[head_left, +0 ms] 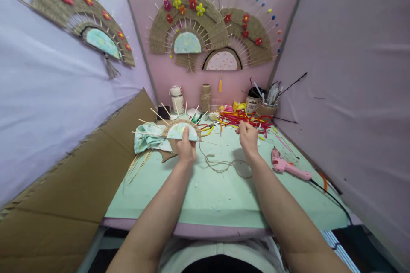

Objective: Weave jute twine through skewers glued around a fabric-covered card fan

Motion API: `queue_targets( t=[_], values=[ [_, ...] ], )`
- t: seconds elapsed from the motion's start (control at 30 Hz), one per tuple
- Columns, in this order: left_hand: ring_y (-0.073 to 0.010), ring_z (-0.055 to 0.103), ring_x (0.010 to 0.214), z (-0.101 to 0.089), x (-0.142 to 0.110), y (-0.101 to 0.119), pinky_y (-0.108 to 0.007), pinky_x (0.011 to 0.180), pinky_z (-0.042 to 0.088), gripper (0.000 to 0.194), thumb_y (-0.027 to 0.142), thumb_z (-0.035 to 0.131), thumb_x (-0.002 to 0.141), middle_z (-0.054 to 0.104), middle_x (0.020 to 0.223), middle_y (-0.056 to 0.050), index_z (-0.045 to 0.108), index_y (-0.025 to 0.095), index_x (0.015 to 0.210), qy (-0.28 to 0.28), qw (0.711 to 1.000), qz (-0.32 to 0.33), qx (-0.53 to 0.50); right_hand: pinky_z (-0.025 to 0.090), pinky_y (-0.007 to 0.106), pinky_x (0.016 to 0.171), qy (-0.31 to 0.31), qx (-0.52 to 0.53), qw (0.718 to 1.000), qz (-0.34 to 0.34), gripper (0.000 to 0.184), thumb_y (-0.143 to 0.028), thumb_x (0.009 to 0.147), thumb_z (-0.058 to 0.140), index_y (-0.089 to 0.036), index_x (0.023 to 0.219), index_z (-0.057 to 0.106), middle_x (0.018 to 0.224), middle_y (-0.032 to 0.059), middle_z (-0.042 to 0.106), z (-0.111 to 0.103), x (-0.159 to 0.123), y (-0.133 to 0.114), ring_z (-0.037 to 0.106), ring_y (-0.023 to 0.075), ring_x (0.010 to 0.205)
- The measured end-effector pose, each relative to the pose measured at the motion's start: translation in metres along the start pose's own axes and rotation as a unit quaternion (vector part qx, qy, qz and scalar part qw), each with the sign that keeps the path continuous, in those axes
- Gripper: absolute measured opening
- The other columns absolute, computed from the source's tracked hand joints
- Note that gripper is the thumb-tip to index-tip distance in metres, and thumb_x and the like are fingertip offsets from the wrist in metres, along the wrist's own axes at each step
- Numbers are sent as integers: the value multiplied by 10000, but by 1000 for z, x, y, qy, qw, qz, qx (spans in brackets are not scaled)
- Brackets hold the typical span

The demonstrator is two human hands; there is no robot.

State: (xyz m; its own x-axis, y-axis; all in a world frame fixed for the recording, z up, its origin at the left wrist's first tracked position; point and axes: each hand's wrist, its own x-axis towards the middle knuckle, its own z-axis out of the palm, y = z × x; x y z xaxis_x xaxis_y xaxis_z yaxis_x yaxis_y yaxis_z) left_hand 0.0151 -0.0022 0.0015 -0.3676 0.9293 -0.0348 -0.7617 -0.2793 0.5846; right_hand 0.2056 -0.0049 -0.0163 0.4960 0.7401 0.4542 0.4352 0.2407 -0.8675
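Observation:
My left hand (186, 150) grips a half-round fan (174, 131) by its lower right edge, thumb on top. Pale green patterned cloth covers its middle, brown twine rims it, and thin sticks radiate outward. From the fan's right side a loose length of twine (218, 163) trails down and loops over the table. My right hand (248, 140) is closed in a fist above the table, right of the fan. What its fingers hold, if anything, cannot be made out. Behind that hand lies a heap of red and yellow pipe cleaners (235, 117).
A pink glue gun (290, 168) with a black cord lies at right. Crumpled green cloth (149, 138) and loose sticks (141, 164) are at left, beside a cardboard panel (80, 170). At the back stand a white bottle (177, 100) and twine spool (206, 96). Finished fans (188, 4) hang behind.

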Motion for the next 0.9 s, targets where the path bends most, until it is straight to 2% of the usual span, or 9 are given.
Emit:
queue_targets(
  t=[0.1,0.2,0.3,0.47,0.57,0.63,0.73,0.8,0.9],
  values=[
    [-97,652,783,0,0,1,-217,751,532,258,143,678,717,678,910,23,608,240,945,-8,1000,-14,-11,414,317,729,-93,-77,993,-13,99,-262,707,583,-179,733,630,780,48,625,6,-2,10,556,191,758],
    [-98,651,743,0,-1,1,-232,756,534,239,138,676,715,680,855,25,609,226,928,-30,999,-32,-20,383,414,898,-122,-77,989,-33,440,-147,577,665,-203,1013,644,1125,102,580,12,-8,12,525,249,1026],
    [-108,652,736,-1,-3,1,-248,742,536,195,152,668,723,684,850,14,620,200,907,-49,996,-74,-12,401,421,921,-222,53,973,3,383,-229,670,653,-199,1051,625,1166,105,588,21,-18,3,548,229,1046],
    [-140,663,732,-1,-8,2,-272,736,540,124,192,613,776,698,841,-41,627,145,890,-100,979,-179,-15,460,351,883,-385,335,844,166,314,-461,780,604,-220,978,635,1085,67,653,34,-42,-23,613,179,985],
    [-132,659,699,-1,-7,4,-255,722,538,111,185,584,802,699,799,-44,620,138,895,-103,974,-201,-26,489,338,825,-428,405,771,241,314,-449,755,651,-246,993,622,1125,52,628,36,-52,-32,628,174,934],
    [-123,654,684,-1,-5,5,-243,708,536,106,177,590,803,698,792,-35,616,145,901,-101,974,-200,-32,502,319,750,-439,420,747,269,324,-430,731,682,-254,995,615,1104,44,623,35,-56,-35,635,166,865],
    [-107,650,674,-3,-1,7,-218,677,527,117,153,612,790,697,797,-8,613,167,906,-103,975,-191,-46,423,221,516,-404,403,779,261,319,-418,709,704,-236,955,616,842,8,623,36,-57,-35,558,98,595],
    [-103,650,675,-4,2,9,-215,669,525,117,152,609,798,698,800,1,613,174,913,-106,972,-202,-55,280,190,411,-351,389,822,223,295,-404,694,714,-219,905,623,591,-58,483,39,-57,-33,372,59,434],
    [-121,662,703,-5,6,11,-239,678,534,108,189,572,837,704,811,-22,615,164,933,-115,959,-251,-64,195,207,395,-292,361,871,163,269,-405,698,698,-208,874,651,491,-92,304,41,-56,-31,225,59,406]
  ],
)
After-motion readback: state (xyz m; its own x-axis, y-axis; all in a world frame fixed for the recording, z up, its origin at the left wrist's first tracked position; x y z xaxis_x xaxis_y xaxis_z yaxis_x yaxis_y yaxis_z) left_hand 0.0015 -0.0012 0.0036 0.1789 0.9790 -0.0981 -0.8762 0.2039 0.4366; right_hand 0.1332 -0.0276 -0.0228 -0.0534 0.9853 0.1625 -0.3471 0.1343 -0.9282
